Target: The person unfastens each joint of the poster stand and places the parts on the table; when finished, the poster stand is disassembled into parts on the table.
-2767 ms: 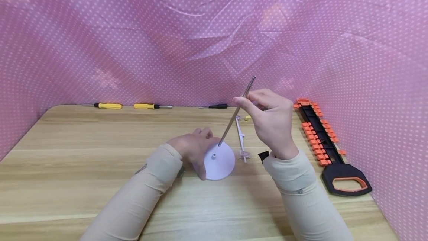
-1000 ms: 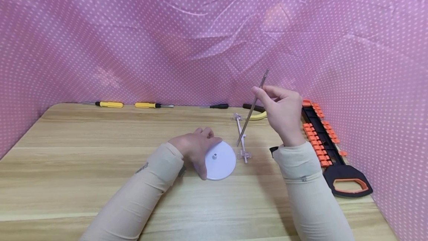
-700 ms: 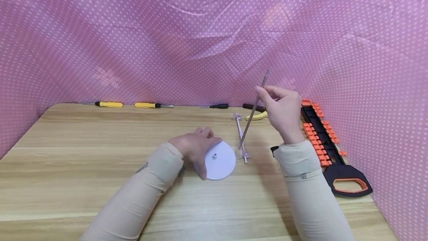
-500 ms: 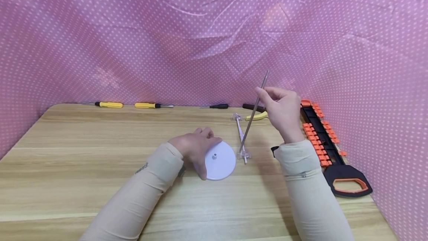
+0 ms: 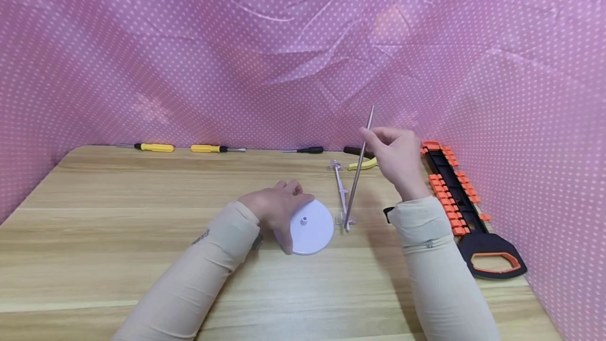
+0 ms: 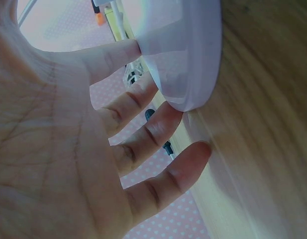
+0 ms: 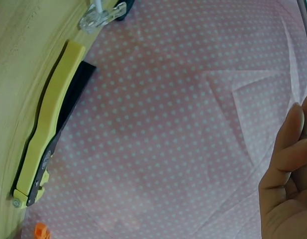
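In the head view a white round base [image 5: 316, 230] with a short central stub lies flat on the table. My left hand [image 5: 276, 212] holds it by the rim, thumb at the near side and fingers at the far side. Fingertips sit along the base's edge [image 6: 205, 64] in the left wrist view. My right hand [image 5: 396, 157] pinches a thin metal rod [image 5: 360, 164] near its upper end between thumb and fingers. The rod slants, and its lower tip overlaps the near end of a white plastic stick [image 5: 341, 188] that has clear end pieces.
Along the back edge lie two yellow screwdrivers [image 5: 157, 148], a small black screwdriver [image 5: 310, 150] and a yellow-handled folding tool [image 7: 51, 107]. At the right stands a long black rack with orange clips [image 5: 445, 199]. A pink dotted cloth [image 5: 303, 57] surrounds the table.
The rod's lower tip has moved from over the white base to the right and then nearer, over the plastic stick's near end. My left hand and the base have stayed put.
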Demonstrator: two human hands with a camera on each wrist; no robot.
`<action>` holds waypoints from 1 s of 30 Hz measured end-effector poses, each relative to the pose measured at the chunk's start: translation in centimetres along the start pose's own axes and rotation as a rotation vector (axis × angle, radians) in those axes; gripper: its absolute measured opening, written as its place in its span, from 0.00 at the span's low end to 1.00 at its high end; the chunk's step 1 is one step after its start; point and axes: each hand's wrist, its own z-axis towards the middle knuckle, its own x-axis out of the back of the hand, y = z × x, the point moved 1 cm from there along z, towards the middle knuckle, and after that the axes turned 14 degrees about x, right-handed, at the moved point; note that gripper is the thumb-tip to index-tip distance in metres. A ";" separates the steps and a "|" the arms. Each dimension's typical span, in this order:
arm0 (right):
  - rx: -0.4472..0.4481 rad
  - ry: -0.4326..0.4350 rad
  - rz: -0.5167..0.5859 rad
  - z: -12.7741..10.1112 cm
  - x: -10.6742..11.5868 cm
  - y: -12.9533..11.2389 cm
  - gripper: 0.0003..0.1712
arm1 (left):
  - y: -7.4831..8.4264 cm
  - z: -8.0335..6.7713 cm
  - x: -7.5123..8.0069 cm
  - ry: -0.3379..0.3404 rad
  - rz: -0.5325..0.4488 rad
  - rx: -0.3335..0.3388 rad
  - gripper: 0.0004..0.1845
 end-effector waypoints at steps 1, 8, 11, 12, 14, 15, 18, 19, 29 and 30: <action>-0.008 -0.013 -0.009 0.0 -0.1 0.1 0.22 | 0.0 0.0 0.0 0.000 -0.001 0.000 0.67; -0.030 -0.066 -0.078 0.3 -0.4 0.7 0.20 | -0.1 0.0 0.1 -0.002 0.004 0.000 0.67; -0.035 -0.087 -0.090 0.4 -0.6 1.0 0.21 | -0.1 0.0 0.1 -0.003 0.004 -0.001 0.67; -0.037 -0.094 -0.095 0.5 -0.6 1.1 0.21 | -0.1 -0.1 0.1 -0.002 0.005 -0.001 0.67; -0.043 -0.106 -0.102 0.5 -0.8 1.4 0.21 | -0.1 -0.1 0.1 -0.002 0.005 -0.002 0.67; -0.044 -0.110 -0.104 0.5 -0.8 1.5 0.21 | -0.1 -0.1 0.1 -0.001 0.006 -0.003 0.67; -0.050 -0.123 -0.119 0.5 -1.0 2.0 0.21 | -0.1 -0.1 0.1 0.000 0.007 -0.004 0.67; -0.055 -0.128 -0.118 0.5 -1.1 2.1 0.22 | -0.1 -0.1 0.1 0.000 0.005 -0.003 0.67; -0.131 -0.177 -0.110 0.6 -1.4 3.4 0.22 | -0.1 0.0 0.1 -0.005 0.002 0.002 0.68; -0.143 -0.181 -0.109 0.7 -1.4 3.5 0.22 | -0.1 0.0 0.1 -0.005 0.002 0.001 0.68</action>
